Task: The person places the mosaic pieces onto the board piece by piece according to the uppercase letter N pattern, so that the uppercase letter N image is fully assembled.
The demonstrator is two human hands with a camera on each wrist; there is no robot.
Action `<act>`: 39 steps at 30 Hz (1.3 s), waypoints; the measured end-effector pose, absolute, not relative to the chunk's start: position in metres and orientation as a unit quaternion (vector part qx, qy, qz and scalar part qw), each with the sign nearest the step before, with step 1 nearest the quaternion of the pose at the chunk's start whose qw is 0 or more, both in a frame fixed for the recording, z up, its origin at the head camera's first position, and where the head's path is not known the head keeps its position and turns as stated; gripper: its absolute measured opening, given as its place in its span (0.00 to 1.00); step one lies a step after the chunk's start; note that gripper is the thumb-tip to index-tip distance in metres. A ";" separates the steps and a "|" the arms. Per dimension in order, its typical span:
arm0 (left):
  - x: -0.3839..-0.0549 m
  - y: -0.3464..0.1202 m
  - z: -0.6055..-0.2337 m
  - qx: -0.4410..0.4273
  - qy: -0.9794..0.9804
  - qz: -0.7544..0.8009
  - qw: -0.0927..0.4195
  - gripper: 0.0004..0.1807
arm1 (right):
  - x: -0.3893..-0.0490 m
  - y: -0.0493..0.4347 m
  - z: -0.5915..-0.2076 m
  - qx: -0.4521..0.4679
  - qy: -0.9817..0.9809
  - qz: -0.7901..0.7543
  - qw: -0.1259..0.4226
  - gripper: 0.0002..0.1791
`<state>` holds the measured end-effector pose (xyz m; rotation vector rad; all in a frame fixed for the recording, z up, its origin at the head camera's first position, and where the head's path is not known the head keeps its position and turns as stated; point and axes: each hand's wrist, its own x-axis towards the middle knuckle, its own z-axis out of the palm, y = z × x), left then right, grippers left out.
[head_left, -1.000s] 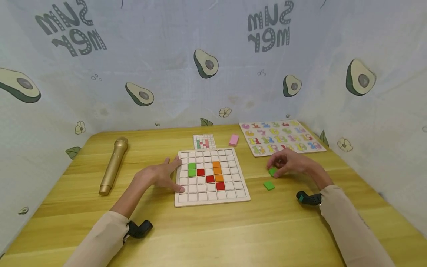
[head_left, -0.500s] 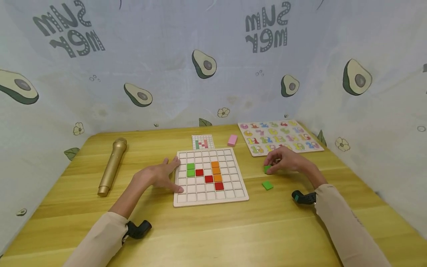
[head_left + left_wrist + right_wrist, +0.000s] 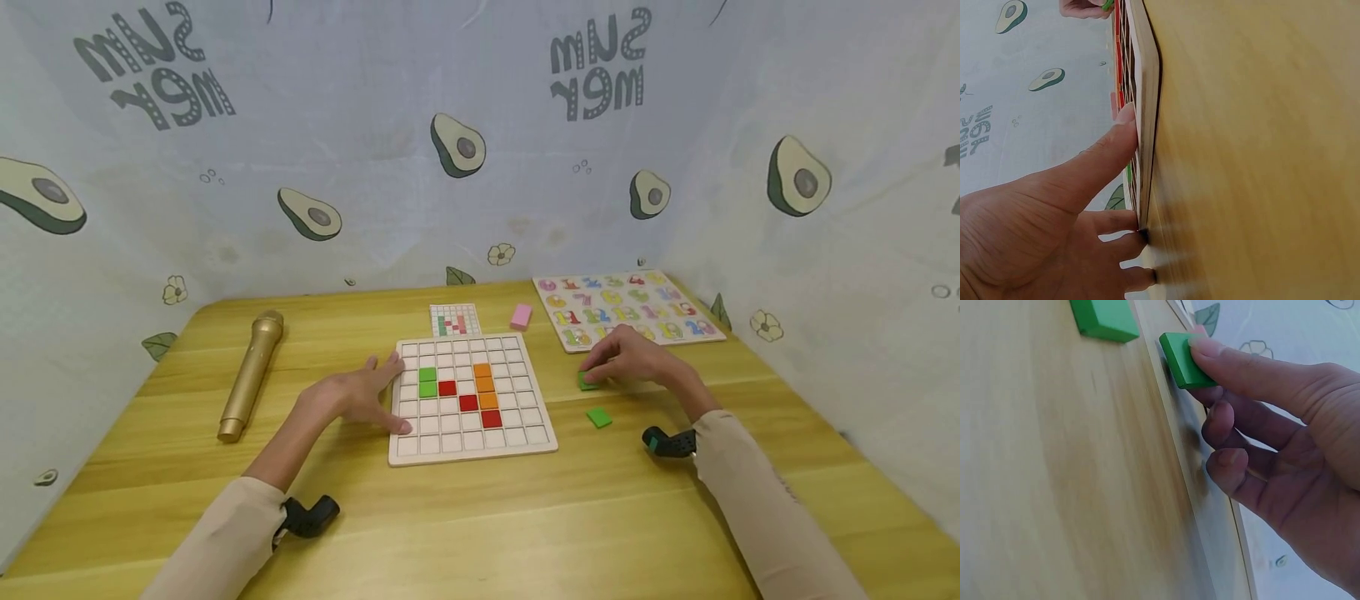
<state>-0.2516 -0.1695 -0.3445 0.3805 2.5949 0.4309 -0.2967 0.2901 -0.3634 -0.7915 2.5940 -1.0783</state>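
Observation:
The white grid board (image 3: 452,444) lies mid-table, bearing two green tiles (image 3: 427,382), a diagonal of three red tiles (image 3: 468,403) and a column of three orange tiles (image 3: 485,386). My left hand (image 3: 348,398) rests at the board's left side with fingers spread; in the left wrist view the thumb lies on its top face and the other fingers reach its edge. To the right of the board, my right hand (image 3: 628,358) pinches a green square tile (image 3: 1179,359) between thumb and fingertips. A second green tile (image 3: 599,417) lies on the table, nearer the person.
A small pattern card (image 3: 453,320) lies at the board's far edge, with a pink block (image 3: 521,317) to its right. The number puzzle board (image 3: 626,304) is at the back right. A gold microphone (image 3: 252,375) lies at the left.
My right hand has lifted a green tile and moved left with it, toward the board. The left hand stays on the board, and the view has shifted slightly.

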 end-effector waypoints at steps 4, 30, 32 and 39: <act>-0.252 -0.170 -0.346 0.143 0.948 0.157 0.238 0.67 | -0.299 0.284 -0.363 -0.271 0.881 -0.370 0.115 0.07; -0.254 -0.167 -0.347 0.139 0.949 0.152 0.240 0.66 | -0.310 0.214 -0.364 -0.294 0.826 -0.455 0.157 0.07; -0.254 -0.168 -0.347 0.140 0.949 0.153 0.238 0.66 | -0.308 0.204 -0.363 -0.292 0.826 -0.459 0.152 0.06; -0.254 -0.170 -0.346 0.139 0.949 0.153 0.237 0.66 | -0.302 0.170 -0.359 -0.293 0.807 -0.487 0.160 0.06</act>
